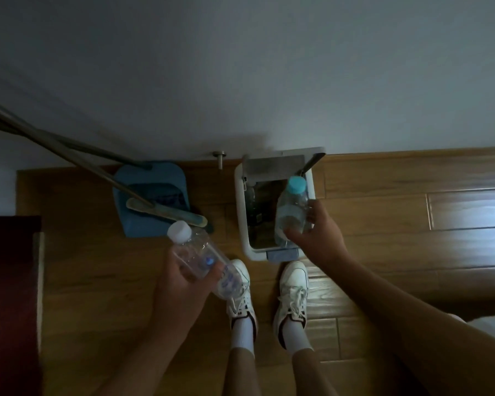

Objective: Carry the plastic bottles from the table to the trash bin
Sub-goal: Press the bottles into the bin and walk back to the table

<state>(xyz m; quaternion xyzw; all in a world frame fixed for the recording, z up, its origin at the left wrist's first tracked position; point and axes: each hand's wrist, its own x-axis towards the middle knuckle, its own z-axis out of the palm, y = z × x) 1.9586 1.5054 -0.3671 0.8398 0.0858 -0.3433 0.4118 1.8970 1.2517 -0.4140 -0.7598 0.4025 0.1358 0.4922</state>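
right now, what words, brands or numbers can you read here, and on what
No text can be read.
White-capped bottle in the left hand: blue label print, too blurred to read.
Blue-capped bottle in the right hand: no print visible.
Trash bin: no readable marking.

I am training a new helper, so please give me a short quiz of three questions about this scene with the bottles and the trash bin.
1. True or false: the lid of the trash bin is shut.
2. The blue-capped bottle, held by the right hand, is: A over the bin, B on the floor, C on a table.
3. Fill in: the left hand grips the second bottle, whose cap is ____.
Key: 1 false; 2 A; 3 white.
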